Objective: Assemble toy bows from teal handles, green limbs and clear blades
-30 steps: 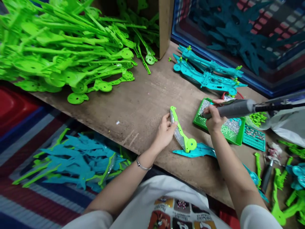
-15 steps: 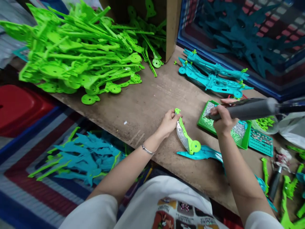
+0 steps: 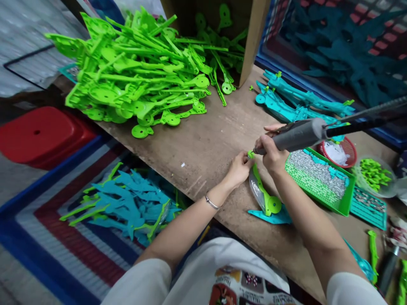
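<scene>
In my right hand [image 3: 272, 154] is a grey electric screwdriver [image 3: 297, 134], its tip at the upper end of a bright green plastic part [image 3: 272, 205]. My left hand [image 3: 239, 170] pinches that same upper end, fingers close to the tip. Along the green part's left side runs a clear, curved plastic piece [image 3: 256, 189]. The green part's round lower end overlaps a blue plastic part [image 3: 269, 217] lying on the table. Whether a screw sits at the tip is too small to tell.
A green basket [image 3: 346, 201] of small silver pieces stands right of my right forearm. Beyond are a red basket [image 3: 351, 150] and a bowl of small green pieces [image 3: 375, 174]. Green parts [image 3: 136, 80] are heaped at left; blue assemblies [image 3: 299, 108] lie behind. A crate [image 3: 47, 212] stands below.
My right hand has brought the screwdriver from over the green basket leftward to the green part's upper end. My left hand still holds that part. The camera view has shifted.
</scene>
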Available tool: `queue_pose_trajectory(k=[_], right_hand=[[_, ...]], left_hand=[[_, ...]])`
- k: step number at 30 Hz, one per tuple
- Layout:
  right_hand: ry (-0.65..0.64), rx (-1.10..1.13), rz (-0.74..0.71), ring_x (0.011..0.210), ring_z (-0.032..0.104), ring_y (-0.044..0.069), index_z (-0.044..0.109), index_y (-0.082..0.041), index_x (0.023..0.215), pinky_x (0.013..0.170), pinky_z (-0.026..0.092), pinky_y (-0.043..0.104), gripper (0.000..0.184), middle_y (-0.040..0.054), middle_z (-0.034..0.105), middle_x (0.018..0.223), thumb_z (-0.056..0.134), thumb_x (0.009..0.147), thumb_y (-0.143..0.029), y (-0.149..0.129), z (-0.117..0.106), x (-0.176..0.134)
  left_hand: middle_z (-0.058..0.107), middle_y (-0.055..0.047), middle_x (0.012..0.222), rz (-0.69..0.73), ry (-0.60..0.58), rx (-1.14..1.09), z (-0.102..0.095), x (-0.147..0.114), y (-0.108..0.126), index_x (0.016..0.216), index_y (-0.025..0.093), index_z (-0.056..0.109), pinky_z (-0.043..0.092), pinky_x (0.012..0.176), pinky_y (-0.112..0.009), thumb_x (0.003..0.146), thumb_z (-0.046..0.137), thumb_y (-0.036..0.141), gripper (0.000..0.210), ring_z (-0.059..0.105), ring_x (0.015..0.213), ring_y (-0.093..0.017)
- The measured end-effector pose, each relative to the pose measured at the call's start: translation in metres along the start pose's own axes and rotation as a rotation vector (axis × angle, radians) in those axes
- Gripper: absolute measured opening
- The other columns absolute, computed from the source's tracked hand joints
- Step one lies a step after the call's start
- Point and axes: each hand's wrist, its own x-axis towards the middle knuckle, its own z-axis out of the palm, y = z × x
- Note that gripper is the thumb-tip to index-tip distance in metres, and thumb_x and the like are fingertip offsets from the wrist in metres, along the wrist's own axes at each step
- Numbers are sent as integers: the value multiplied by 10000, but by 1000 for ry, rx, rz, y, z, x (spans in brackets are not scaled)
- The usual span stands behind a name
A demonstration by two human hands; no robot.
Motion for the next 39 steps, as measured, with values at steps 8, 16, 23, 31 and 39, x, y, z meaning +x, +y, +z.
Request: queue_pose_trajectory(k=[8, 16, 23, 31, 39], right_hand=[[-235, -80, 141, 513, 533, 106, 560, -222, 802, 535, 482, 274, 246, -67, 542, 583, 731, 786, -398, -8, -2, 9], [-148, -36, 137, 531, 503, 111, 571, -229, 818, 534, 474, 279, 406, -65, 506, 580, 773, 726, -570, -10, 3, 6], [0, -91, 99, 595, 544, 127, 627, -248, 891, 601, 498, 309, 324, -34, 563, 687, 756, 783, -525, -75, -75, -34], [159, -184, 252, 666, 545, 129, 628, -238, 1107, 606, 478, 293, 439, -32, 561, 785, 767, 745, -443, -104, -175, -87], [137, -567, 179, 1032, 631, 228, 510, -248, 1350, 915, 544, 389, 657, 59, 672, 1144, 798, 787, -427, -108, -201, -124]], left_hand=[[657, 36, 677, -34, 8, -115, 8, 0, 3, 980, 180, 589, 522, 594, -242, 821, 763, 275, 254, 642, 556, -129], [697, 8, 734, -32, -1, -139, 8, -4, 12, 927, 155, 589, 511, 648, -226, 759, 797, 271, 292, 658, 638, -121], [682, -4, 834, -33, -11, 63, -2, -4, 16, 1127, 154, 563, 568, 687, -307, 752, 762, 368, 476, 681, 671, -160], [547, -176, 1369, 728, -129, 1087, 20, -64, 25, 1355, 172, 539, 402, 1132, -527, 899, 674, 458, 556, 533, 1305, -350], [670, -166, 1235, 899, -578, 1350, 54, -104, -14, 1462, 187, 448, 454, 1009, -519, 952, 614, 463, 604, 629, 1154, -363]])
